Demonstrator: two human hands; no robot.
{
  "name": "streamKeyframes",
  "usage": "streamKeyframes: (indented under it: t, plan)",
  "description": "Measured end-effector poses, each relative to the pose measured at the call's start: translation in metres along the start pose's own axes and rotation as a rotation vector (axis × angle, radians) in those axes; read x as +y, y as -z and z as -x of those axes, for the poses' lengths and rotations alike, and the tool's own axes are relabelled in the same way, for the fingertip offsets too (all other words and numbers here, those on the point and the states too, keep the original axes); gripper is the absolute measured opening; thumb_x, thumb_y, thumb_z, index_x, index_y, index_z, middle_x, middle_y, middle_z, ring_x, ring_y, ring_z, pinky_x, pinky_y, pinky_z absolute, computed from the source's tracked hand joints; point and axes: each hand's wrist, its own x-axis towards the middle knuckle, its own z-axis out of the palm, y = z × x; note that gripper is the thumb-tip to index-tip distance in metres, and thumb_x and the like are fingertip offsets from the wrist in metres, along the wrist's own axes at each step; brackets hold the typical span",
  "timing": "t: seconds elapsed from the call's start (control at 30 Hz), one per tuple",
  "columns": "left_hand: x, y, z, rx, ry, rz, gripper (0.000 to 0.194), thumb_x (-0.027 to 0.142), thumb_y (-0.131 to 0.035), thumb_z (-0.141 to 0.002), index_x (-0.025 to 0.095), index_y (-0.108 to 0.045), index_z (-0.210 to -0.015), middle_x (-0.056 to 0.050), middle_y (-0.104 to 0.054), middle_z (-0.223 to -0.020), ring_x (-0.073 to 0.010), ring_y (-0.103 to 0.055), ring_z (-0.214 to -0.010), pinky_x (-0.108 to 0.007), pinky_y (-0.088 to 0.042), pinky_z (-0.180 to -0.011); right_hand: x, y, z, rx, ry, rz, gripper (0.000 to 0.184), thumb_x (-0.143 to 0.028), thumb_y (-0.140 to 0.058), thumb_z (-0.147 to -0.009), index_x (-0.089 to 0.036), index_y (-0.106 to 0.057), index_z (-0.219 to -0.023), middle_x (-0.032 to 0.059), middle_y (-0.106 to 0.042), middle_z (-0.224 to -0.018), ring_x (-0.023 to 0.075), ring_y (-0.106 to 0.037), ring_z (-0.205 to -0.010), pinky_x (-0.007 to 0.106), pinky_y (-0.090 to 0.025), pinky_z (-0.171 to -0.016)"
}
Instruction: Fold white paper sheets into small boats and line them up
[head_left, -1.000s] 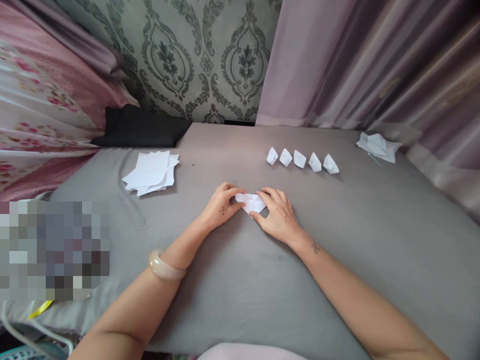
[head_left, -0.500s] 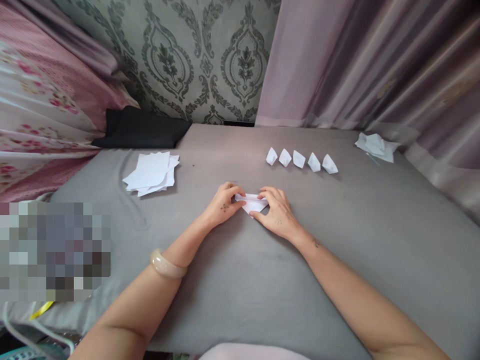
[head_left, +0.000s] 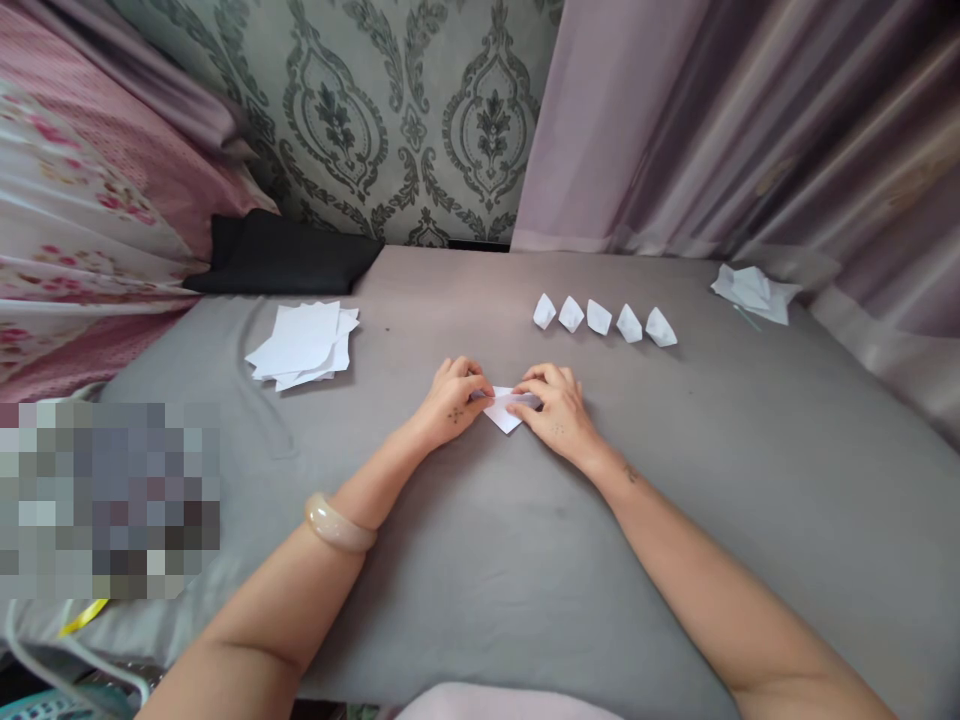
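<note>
A small folded sheet of white paper (head_left: 505, 414) lies on the grey cloth, its point toward me. My left hand (head_left: 454, 402) pinches its left corner between thumb and fingers. On the opposite side, my right hand (head_left: 553, 408) pinches the right corner, fingers above and thumb nearer me. Both hands cover the paper's ends, so only its middle and lower point show. Beyond my right hand stands a row of several folded white paper pieces (head_left: 598, 317).
A loose stack of white sheets (head_left: 304, 340) lies at the left. Crumpled white paper (head_left: 754, 292) sits at the far right by the curtain (head_left: 630, 130). Folded black cloth (head_left: 285, 255) rests at the back left. A yellow strip (head_left: 84, 617) and white cords are at the lower left.
My right thumb has shifted up from the paper's lower point toward its right corner, leaving the point uncovered. Both hands still hold the paper in nearly the same place.
</note>
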Motion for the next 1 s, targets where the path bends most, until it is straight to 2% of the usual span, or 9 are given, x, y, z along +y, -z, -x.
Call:
streamKeyframes:
  t: [0.23,0.4,0.6,0.77,1.0]
  plan:
    - [-0.004,0.004,0.0,-0.095,-0.163,-0.13,0.019,0.025,-0.047,-0.093,0.02,-0.066,-0.093,-0.005,-0.066,-0.096,-0.0195,-0.052,-0.091,-0.033,-0.035,-0.077,0.001,0.004,0.003,-0.053,0.17,0.031,0.011,-0.028,-0.058,-0.089,-0.024,-0.068,-0.092,0.0007,-0.066,-0.091,0.0184,-0.052,-0.092,0.035,-0.031,-0.087]
    - [-0.001,0.007,0.002,-0.125,-0.233,-0.164,0.027,0.026,-0.039,-0.096,0.019,-0.065,-0.097,-0.007,-0.065,-0.098,-0.0192,-0.052,-0.091,-0.032,-0.035,-0.077,0.003,0.003,0.005,-0.071,0.23,0.072,0.019,-0.024,-0.05,-0.094,-0.024,-0.068,-0.098,0.002,-0.065,-0.091,0.0173,-0.053,-0.09,0.033,-0.032,-0.086]
    - [0.005,0.015,0.005,-0.186,-0.294,-0.222,0.034,0.021,-0.031,-0.097,0.014,-0.064,-0.1,-0.012,-0.062,-0.098,-0.0207,-0.051,-0.089,-0.033,-0.038,-0.079,0.0,0.008,0.01,-0.124,0.308,0.19,0.03,-0.01,-0.041,-0.093,-0.021,-0.065,-0.108,0.0057,-0.062,-0.098,0.0185,-0.052,-0.091,0.034,-0.033,-0.088]
    - [0.009,0.017,0.007,-0.208,-0.325,-0.244,0.035,0.017,-0.029,-0.096,0.013,-0.064,-0.101,-0.013,-0.061,-0.098,-0.0216,-0.052,-0.091,-0.035,-0.04,-0.079,-0.006,0.013,0.015,-0.154,0.322,0.278,0.034,-0.007,-0.038,-0.092,-0.019,-0.062,-0.112,0.0082,-0.061,-0.101,0.0212,-0.05,-0.094,0.035,-0.033,-0.086]
    - [0.006,0.018,0.008,-0.229,-0.359,-0.273,0.034,0.016,-0.031,-0.095,0.013,-0.065,-0.098,-0.013,-0.06,-0.096,-0.0212,-0.051,-0.089,-0.034,-0.041,-0.079,-0.012,0.016,0.019,-0.171,0.282,0.372,0.031,-0.006,-0.038,-0.091,-0.017,-0.062,-0.107,0.0091,-0.06,-0.1,0.0218,-0.048,-0.088,0.033,-0.037,-0.077]
